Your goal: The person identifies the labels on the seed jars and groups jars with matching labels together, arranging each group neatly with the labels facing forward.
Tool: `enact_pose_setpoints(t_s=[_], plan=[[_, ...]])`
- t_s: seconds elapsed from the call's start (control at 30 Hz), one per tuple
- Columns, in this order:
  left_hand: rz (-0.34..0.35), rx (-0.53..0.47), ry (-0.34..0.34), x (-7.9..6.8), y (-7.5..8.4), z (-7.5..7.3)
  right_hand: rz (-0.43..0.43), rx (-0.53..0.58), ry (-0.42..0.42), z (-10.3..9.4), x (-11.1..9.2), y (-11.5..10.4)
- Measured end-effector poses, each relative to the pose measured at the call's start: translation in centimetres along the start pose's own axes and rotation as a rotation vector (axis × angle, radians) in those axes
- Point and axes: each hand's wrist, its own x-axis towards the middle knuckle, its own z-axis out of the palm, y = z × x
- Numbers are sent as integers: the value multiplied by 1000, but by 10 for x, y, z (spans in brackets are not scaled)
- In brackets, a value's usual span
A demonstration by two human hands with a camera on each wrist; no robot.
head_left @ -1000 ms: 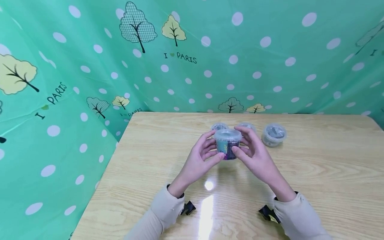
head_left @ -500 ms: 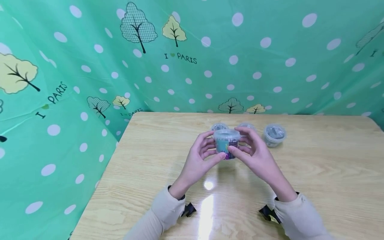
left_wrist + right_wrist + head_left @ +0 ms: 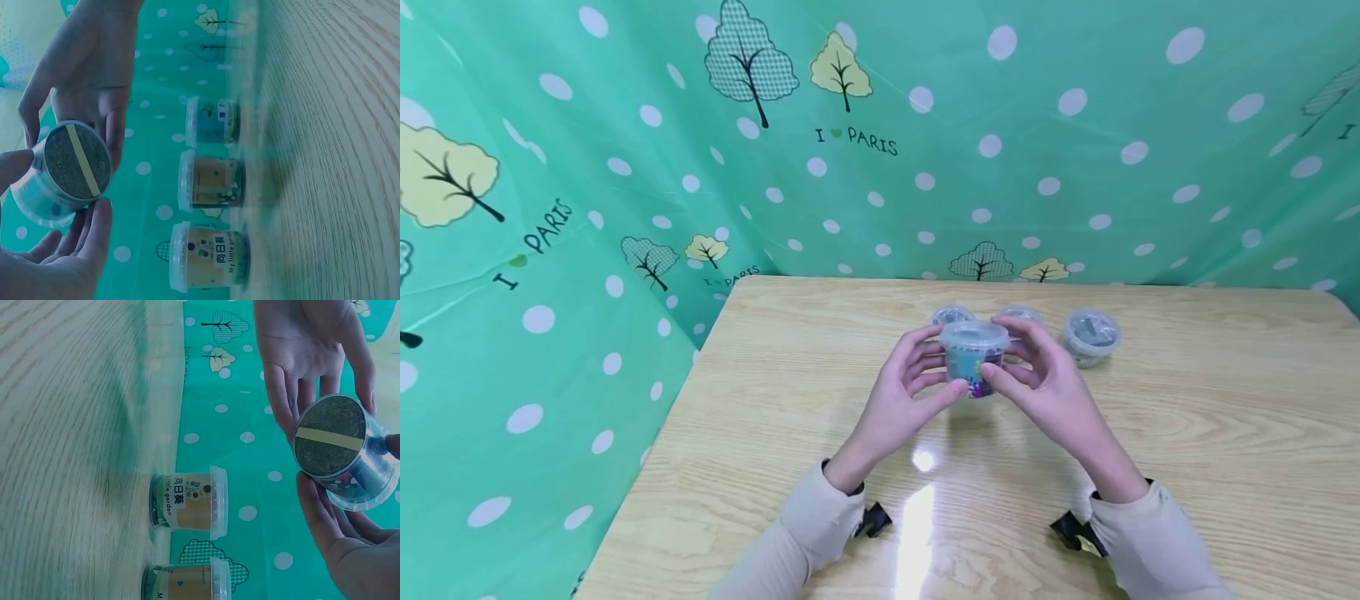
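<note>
Both hands hold a small lidded plastic tub (image 3: 970, 358) up in front of the person, above the wooden table. Its label is teal with a dark purple part, and the clear lid faces up. Fingers of the left hand (image 3: 898, 396) curl behind its left side, with the thumb low on the front. The right hand (image 3: 1045, 383) grips the other side, its thumb pressing the label. From below, both wrist views show the tub's dark, soil-like base (image 3: 78, 159) crossed by a pale yellow strip.
Behind the hands, three similar lidded tubs stand in a row: a left one (image 3: 952, 313), a partly hidden middle one (image 3: 1021, 312) and a right one (image 3: 1092, 333). A green dotted curtain (image 3: 880, 200) hangs along the table's (image 3: 1210, 417) back and left edges.
The held tub has turned between the fingers: its dark purple label part has slid toward the right and more teal faces front. The right thumb has shifted on the label. The standing tubs stay put.
</note>
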Motion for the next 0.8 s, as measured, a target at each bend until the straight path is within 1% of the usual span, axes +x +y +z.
enact_pose_setpoints(t_s=[0.2,0.3,0.5,0.6,0.8], plan=[[-9,-19,-25,1,3,-2,-2,42,-17,2,0,-5],[-17,-30,-30,1,3,-3,-1,44,-32,3,0,-5],[-12,-36,7,1,2,-3,-4,18,-25,1,-1,-1],[-12,-35,23,1,3,-3,10,26,-23,1,0,0],[-21,-28,19,0,3,-4,19,28,-17,2,0,0]])
